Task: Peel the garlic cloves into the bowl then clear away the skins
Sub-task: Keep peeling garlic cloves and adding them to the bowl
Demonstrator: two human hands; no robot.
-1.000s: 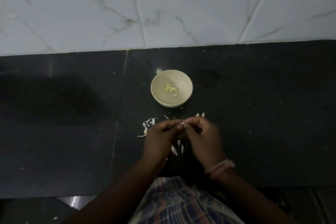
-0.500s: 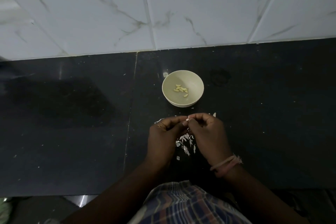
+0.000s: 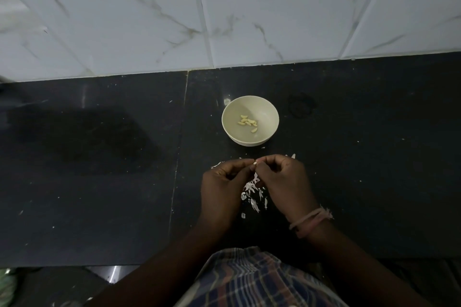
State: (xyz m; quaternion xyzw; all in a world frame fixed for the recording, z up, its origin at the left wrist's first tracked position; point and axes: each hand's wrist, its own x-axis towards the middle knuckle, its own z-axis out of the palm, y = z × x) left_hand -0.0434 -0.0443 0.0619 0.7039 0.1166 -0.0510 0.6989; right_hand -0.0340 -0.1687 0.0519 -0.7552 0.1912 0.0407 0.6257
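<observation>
A small cream bowl (image 3: 232, 109) stands on the black counter (image 3: 99, 182) and holds several peeled garlic cloves (image 3: 247, 122). Just in front of it, my left hand (image 3: 224, 184) and my right hand (image 3: 284, 179) meet fingertip to fingertip and pinch one small garlic clove (image 3: 255, 163) between them. White garlic skins (image 3: 254, 194) lie scattered on the counter beneath and between my hands, with a few more (image 3: 293, 156) behind my right hand. Any unpeeled cloves under my hands are hidden.
A white marbled tile wall (image 3: 224, 15) rises behind the counter. The counter's front edge runs just before my checked clothing (image 3: 249, 279). A faint dark ring mark (image 3: 300, 107) sits to the right of the bowl. Tiny skin flecks dot the counter.
The view has shifted, so the bowl and my hands sit further right in frame. My hands keep pinching the clove; more skins show beneath them.
</observation>
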